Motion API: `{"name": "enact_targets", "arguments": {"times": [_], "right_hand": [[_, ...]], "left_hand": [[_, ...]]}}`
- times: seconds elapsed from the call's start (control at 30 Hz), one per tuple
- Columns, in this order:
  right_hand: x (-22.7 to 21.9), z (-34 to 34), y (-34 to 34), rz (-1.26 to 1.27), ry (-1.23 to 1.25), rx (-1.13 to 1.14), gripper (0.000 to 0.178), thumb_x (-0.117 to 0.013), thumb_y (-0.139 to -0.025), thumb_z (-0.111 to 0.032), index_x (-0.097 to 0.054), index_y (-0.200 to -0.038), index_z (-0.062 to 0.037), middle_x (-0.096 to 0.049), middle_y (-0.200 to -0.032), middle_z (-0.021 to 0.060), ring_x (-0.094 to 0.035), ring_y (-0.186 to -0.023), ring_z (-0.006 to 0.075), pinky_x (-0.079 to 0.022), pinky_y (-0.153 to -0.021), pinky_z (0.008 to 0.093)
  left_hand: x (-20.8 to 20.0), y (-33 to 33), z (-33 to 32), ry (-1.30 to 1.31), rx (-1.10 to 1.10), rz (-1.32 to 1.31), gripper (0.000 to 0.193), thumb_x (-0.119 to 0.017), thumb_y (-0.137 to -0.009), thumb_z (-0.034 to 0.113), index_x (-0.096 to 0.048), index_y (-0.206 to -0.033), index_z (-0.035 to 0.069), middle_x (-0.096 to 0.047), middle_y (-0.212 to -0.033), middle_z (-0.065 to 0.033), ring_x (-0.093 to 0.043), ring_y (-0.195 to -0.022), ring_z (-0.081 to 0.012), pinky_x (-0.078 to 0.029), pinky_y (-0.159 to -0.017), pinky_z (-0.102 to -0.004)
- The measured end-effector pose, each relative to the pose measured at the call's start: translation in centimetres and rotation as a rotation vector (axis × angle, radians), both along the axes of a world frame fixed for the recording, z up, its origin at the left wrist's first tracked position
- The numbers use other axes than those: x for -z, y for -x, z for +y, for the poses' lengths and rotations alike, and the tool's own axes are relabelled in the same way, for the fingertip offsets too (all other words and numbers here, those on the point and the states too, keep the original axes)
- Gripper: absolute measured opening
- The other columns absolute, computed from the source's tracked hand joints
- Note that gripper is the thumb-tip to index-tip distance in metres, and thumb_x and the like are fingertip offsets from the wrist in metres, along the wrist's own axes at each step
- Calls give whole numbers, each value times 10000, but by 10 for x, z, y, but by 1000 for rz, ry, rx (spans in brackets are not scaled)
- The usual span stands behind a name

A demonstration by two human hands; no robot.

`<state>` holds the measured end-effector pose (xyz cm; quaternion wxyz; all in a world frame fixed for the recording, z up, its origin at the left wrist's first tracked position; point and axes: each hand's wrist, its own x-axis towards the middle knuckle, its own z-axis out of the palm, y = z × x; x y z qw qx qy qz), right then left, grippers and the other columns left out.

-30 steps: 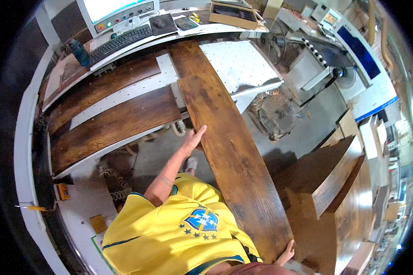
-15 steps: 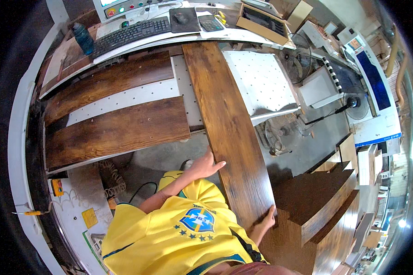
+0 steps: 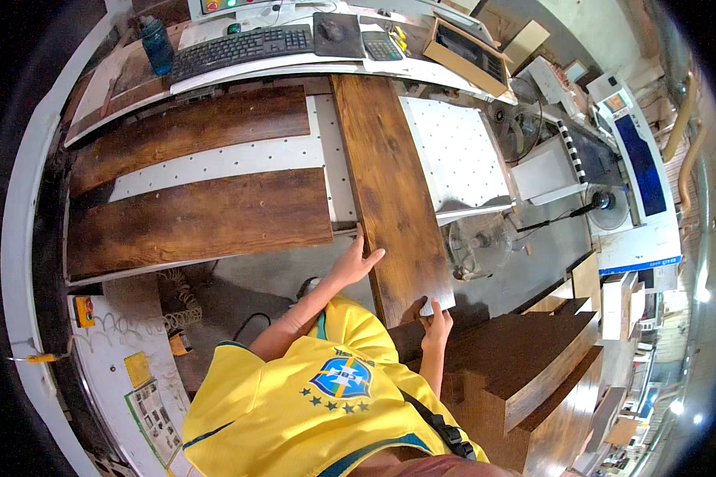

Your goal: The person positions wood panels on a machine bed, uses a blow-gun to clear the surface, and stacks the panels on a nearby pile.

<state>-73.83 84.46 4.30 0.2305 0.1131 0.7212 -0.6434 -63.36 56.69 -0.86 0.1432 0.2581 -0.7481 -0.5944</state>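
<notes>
A long brown wood-grain board (image 3: 394, 183) lies crosswise over a white perforated table, its far end reaching the front of the desk. My left hand (image 3: 358, 261) grips the board's left edge, thumb on top and fingers down the side. At the near end, close to the right corner, my right hand (image 3: 435, 324) holds the board with its thumb on the top face. Two more brown boards, one far (image 3: 191, 135) and one near (image 3: 203, 215), lie flat on the table to the left, a white strip showing between them.
Stacked brown boards (image 3: 517, 358) stand at my right. The desk beyond carries a keyboard (image 3: 243, 52), a calculator (image 3: 382, 45), a blue bottle (image 3: 156, 48) and an open cardboard box (image 3: 468, 56). A coiled hose (image 3: 179, 306) hangs at lower left; fans stand at the right.
The board's near end has shifted away from me, toward the desk. My right hand has moved forward with it, while my left hand stays at the left edge.
</notes>
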Motion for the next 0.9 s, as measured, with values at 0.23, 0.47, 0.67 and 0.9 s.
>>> {"name": "enact_targets", "arguments": {"times": [0.23,0.47,0.67,0.9], "right_hand": [[0,5,-29,-108,97,-125,283,-698,-1010,-298,-670,-1111,-35,-671,-904,25,-664,-789,134,-614,-777,367],[4,-9,-111,-171,186,-424,654,-690,-1008,-374,-473,-1410,95,-592,-1382,219,-682,-1190,335,-581,-883,398],[10,5,-153,-94,221,-587,658,-669,-1022,-379,-492,-1463,77,-650,-1366,215,-702,-1130,282,-548,-919,371],[55,35,-194,-145,141,-662,531,-632,-1050,-314,-538,-1447,26,-724,-1238,126,-717,-1060,235,-552,-879,343]], "left_hand": [[-6,-16,2,14,24,-163,1038,-560,-974,665,-139,-1622,-28,-647,-1328,-293,-675,-1144,-409,-541,-937,-456],[-14,-98,57,-9,341,-333,714,-618,-991,527,-564,-1390,-62,-682,-1310,-245,-680,-1182,-369,-534,-975,-437],[19,-195,121,-37,421,-465,692,-559,-1015,509,-583,-1381,-77,-653,-1304,-320,-635,-1240,-422,-477,-1054,-449],[-2,-302,142,-87,457,-588,742,-558,-1019,545,-574,-1364,-111,-663,-1290,-315,-655,-1212,-398,-510,-1004,-429]]}}
